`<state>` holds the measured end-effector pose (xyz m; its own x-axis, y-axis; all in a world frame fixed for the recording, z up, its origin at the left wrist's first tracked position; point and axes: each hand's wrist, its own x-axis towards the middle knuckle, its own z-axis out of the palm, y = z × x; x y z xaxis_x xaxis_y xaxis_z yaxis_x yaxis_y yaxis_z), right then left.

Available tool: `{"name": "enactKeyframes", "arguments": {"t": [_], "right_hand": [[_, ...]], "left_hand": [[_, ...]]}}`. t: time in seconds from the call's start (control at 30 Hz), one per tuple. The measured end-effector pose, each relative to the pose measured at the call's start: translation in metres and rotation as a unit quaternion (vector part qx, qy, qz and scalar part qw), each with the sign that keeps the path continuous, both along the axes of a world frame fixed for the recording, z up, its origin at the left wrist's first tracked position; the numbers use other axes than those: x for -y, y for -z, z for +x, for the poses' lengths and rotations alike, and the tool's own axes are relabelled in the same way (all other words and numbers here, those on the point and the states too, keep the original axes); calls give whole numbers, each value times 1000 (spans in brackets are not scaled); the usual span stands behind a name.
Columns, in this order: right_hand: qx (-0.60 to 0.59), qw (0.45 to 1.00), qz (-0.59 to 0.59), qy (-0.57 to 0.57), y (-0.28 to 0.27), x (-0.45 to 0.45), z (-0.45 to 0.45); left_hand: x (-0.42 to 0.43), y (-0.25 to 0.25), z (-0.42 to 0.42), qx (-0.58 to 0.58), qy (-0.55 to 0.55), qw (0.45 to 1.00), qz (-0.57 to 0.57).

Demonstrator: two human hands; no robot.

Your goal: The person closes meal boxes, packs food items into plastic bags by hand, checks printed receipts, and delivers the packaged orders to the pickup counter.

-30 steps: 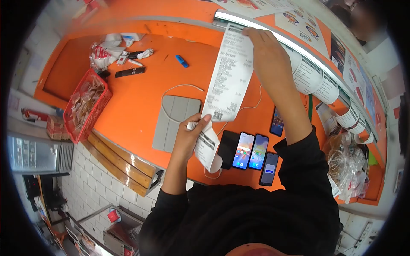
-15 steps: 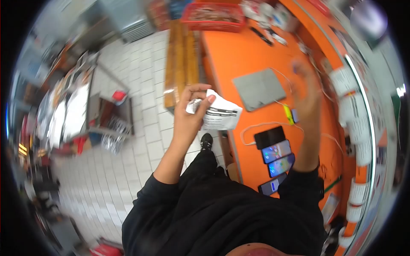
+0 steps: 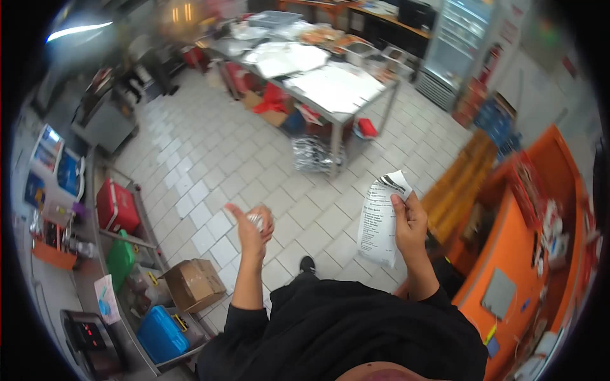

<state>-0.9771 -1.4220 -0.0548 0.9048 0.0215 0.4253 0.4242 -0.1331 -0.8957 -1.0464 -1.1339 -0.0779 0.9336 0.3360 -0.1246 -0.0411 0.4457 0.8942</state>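
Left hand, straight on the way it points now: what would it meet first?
Past open tiled floor, the left hand would probably meet the table first, though depth and height are hard to judge.

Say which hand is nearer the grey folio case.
Right. The right hand is up and left of the grey folio case in view; the left hand is farther left.
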Motion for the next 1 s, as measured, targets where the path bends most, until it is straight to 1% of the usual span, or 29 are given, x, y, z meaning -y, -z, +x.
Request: {"name": "enactKeyframes", "arguments": {"t": [0.03, 0.07, 0.1, 0.13, 0.17, 0.23, 0.27, 0.3, 0.33, 0.37, 0.4, 0.43, 0.5, 0.53, 0.6, 0.67, 0.7, 0.77, 0.8, 0.87, 0.9, 0.93, 0.97, 1.0], "right_hand": [[-35, 999, 17, -35, 3, -35, 18], [-77, 994, 34, -67, 6, -65, 32], [-91, 989, 65, -99, 8, -101, 48], [-90, 987, 66, -115, 6, -133, 62], [-89, 982, 93, -139, 5, -161, 75], [-93, 973, 124, -168, 7, -206, 106], [-76, 979, 91, -166, 11, -224, 121], [-58, 983, 58, -162, 14, -240, 139], [-55, 982, 58, -169, 17, -258, 155], [-63, 983, 51, -163, 21, -276, 173], [-69, 984, 46, -158, 24, -296, 192], [-63, 983, 51, -162, 31, -314, 211], [-32, 983, -50, -174, 45, -352, 254], [-29, 983, -47, -175, 47, -375, 280], [29, 962, -155, -222, 49, -424, 320], [57, 943, -174, -279, 47, -488, 358], [75, 926, -148, -338, 42, -523, 376], [124, 885, -112, -434, 40, -591, 401], [160, 863, -105, -468, 43, -625, 413], [142, 796, -204, -553, 36, -685, 435], [131, 799, -203, -551, 34, -713, 443], [53, 769, -197, -606, 32, -742, 452], [-23, 733, -187, -654, 35, -766, 466], [-32, 736, -184, -651, 44, -787, 481]], "left_hand": [[-36, -1, -11, -27, -50, 998, -2], [-66, 6, -23, -27, -68, 997, 0], [-100, 16, -29, -28, -76, 997, 6], [-128, 20, -29, -27, -82, 996, 10], [-144, 18, -23, -26, -97, 995, 12], [-159, 13, 7, -75, -142, 985, -67], [-168, 21, 23, -95, -129, 984, -78], [-179, 35, 41, -72, -84, 992, -68], [-183, 29, 63, -91, -77, 992, -48], [-193, 34, 84, -102, -47, 992, -63], [-205, 37, 104, -96, -52, 992, -59], [-218, 38, 123, -87, -21, 994, -70], [-255, 47, 160, -75, 24, 994, -75], [-279, 49, 182, -73, 23, 994, -72], [-322, 48, 216, -103, -31, 994, -19], [-364, 30, 254, -101, -57, 993, 15], [-383, 16, 268, -97, -57, 991, 68], [-423, 15, 282, -106, -76, 982, 135], [-445, 21, 287, -113, -75, 981, 138], [-485, 28, 302, -187, -242, 947, 99], [-503, 27, 315, -192, -320, 922, 105], [-523, 25, 330, -194, -395, 891, 112], [-548, 26, 345, -183, -460, 854, 155], [-572, 19, 356, -194, -461, 845, 191]]}}
